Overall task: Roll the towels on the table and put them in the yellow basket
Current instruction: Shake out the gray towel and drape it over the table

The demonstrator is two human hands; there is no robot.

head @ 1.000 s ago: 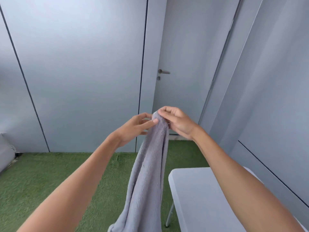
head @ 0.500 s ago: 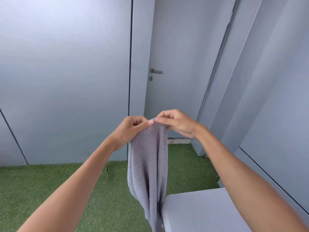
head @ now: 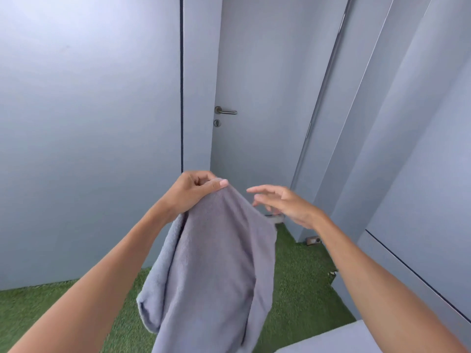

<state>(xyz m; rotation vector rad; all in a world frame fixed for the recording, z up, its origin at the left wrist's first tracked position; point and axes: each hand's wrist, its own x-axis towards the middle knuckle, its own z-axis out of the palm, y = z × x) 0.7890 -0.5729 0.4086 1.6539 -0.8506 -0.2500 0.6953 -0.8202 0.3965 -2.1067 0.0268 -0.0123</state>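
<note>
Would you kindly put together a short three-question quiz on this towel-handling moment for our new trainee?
1. True or false: both hands grip the grey towel.
2. Multiple choice: the towel is A) rolled on the table, B) hanging unrolled in the air, C) lying on the grass.
3. Short answer: how are the fingers of the right hand?

Key:
1. False; only the left hand pinches its top edge.
2. B; it hangs above the green turf, with the white table corner at lower right.
3. Spread and relaxed, beside the towel, holding nothing.
</note>
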